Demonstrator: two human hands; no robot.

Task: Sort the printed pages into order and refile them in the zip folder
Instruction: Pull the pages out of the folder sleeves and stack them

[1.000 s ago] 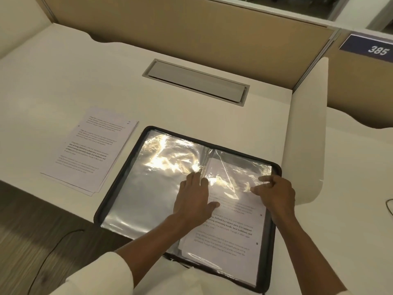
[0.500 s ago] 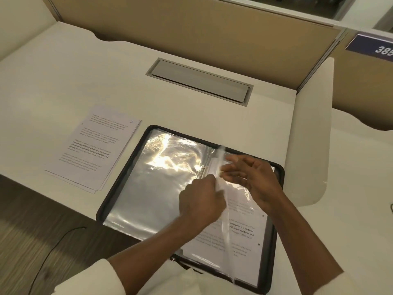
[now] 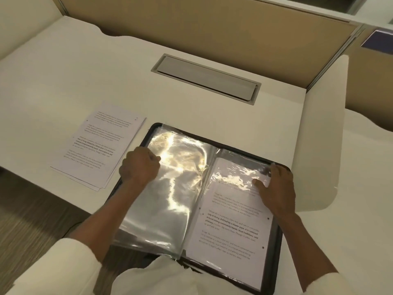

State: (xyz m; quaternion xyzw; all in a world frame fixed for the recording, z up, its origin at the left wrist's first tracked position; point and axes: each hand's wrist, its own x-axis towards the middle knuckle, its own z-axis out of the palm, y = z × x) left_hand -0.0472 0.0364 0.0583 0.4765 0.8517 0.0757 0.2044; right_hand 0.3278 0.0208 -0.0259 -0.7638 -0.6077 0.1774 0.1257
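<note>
A black zip folder [image 3: 276, 262] lies open at the desk's near edge. Its left half shows glossy empty clear sleeves [image 3: 174, 199]. Its right half holds a printed page [image 3: 229, 226] inside a sleeve. My left hand [image 3: 139, 167] sits at the folder's upper left edge with its fingers curled on the edge of the turned sleeve. My right hand [image 3: 278, 192] rests with spread fingers on the upper right corner of the filed page. A loose pile of printed pages [image 3: 95, 150] lies on the desk just left of the folder.
A grey cable-tray lid [image 3: 206, 78] is set into the desk behind the folder. A white divider panel [image 3: 319, 145] stands close on the right, and a beige partition [image 3: 191, 24] runs along the back. The desk's front edge drops to the floor [image 3: 32, 209] at lower left.
A clear sleeve that stood upright between my hands has been turned over to the left. My left hand moved left with it. My right hand went back to the right page's top corner.
</note>
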